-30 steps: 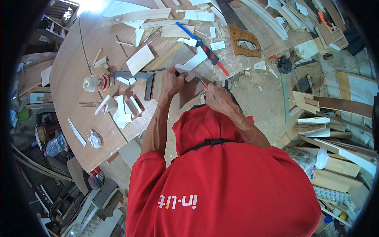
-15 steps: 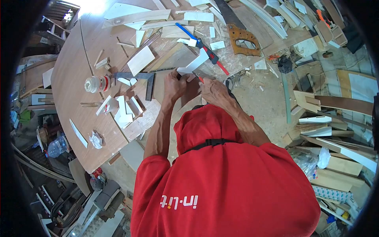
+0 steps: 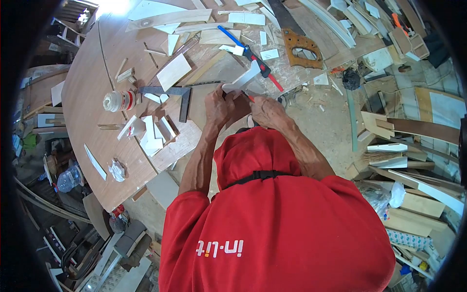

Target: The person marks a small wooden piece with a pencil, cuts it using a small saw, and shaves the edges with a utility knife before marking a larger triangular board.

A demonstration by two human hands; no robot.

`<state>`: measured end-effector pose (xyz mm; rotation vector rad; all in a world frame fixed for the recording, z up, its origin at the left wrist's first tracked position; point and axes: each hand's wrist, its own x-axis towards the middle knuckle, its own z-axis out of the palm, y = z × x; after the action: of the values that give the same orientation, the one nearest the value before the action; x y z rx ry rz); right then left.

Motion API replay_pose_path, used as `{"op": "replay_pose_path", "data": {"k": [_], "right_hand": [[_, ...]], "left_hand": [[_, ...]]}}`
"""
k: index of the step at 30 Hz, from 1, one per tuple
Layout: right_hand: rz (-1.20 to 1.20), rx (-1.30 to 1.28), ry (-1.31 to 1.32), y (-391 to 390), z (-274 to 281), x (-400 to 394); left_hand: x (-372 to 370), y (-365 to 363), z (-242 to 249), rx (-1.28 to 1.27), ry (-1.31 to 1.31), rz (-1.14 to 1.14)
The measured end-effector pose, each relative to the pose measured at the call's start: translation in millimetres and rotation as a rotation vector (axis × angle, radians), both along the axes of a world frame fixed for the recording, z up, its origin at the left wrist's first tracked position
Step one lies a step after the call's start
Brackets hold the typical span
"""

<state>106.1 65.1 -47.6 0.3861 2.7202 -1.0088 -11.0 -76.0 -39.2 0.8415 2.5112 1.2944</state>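
Overhead view of a workbench, read from left to right. At far left on the round wooden table point(image 3: 92, 92) a glue jar point(image 3: 118, 101) lies on its side; just beside it, to the right, a dark steel square point(image 3: 180, 97) lies flat, with a cluster of small white offcuts point(image 3: 153, 134) nearer the table's edge. The left hand point(image 3: 217, 106) is closed on the near end of a pale wooden piece point(image 3: 243, 79), thumb and fingers clamped over it. The long axis of this piece runs obliquely, from the hands up and to the right, so that its free end points away from the person, toward a red-and-black handled tool point(image 3: 258, 63) lying just beyond it. The right hand point(image 3: 266, 113) sits just beside the left, nearly touching it, and is closed around a thin red tool point(image 3: 249, 98), perhaps a pencil, whose tip meets the near end of the piece. The left hand is thus the nearer to the piece and bears it; the right reaches it only through the tool. At far right a handsaw point(image 3: 296, 41) lies among shavings and scrap.
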Motion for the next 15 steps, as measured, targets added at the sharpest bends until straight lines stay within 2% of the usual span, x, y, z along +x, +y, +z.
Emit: {"op": "replay_pose_path", "data": {"k": [1,2,3,4,5,6,7,8,10,11,13,14,15], "right_hand": [[0.071,0.047,-0.019,3,2,0],[0.071,0.051,-0.012,3,5,1],[-0.078,0.097,0.013,3,9,5],[-0.228,0.142,0.036,4,13,7],[-0.228,0.145,0.039,9,18,6],[-0.398,-0.205,0.027,15,25,7],[-0.563,-0.560,0.014,17,29,6],[-0.562,-0.559,0.016,17,31,4],[-0.694,-0.837,0.139,17,34,-3],[-0.692,-0.835,0.142,17,41,-6],[-0.811,-1.043,0.143,16,63,-14],[-0.807,-1.043,0.144,17,68,-16],[-0.824,-1.178,0.158,19,73,-17]], "left_hand": [[-2,-3,-4,0.000,0.006,0.001],[-4,-5,-3,0.012,-0.211,0.069],[-6,-4,-2,0.029,-0.429,0.135],[-7,-5,-2,0.034,-0.425,0.132],[-5,-7,0,0.250,-0.634,0.163],[-3,-10,1,0.467,-0.841,0.194],[-2,-13,3,0.514,-0.917,0.155],[-1,-14,4,0.516,-0.916,0.155],[2,-14,7,0.621,-0.969,0.133],[5,-12,9,0.625,-0.967,0.131],[11,-9,15,0.647,-0.847,0.180],[12,-11,17,0.650,-0.843,0.181],[13,-13,20,0.449,-0.625,0.150]]}}
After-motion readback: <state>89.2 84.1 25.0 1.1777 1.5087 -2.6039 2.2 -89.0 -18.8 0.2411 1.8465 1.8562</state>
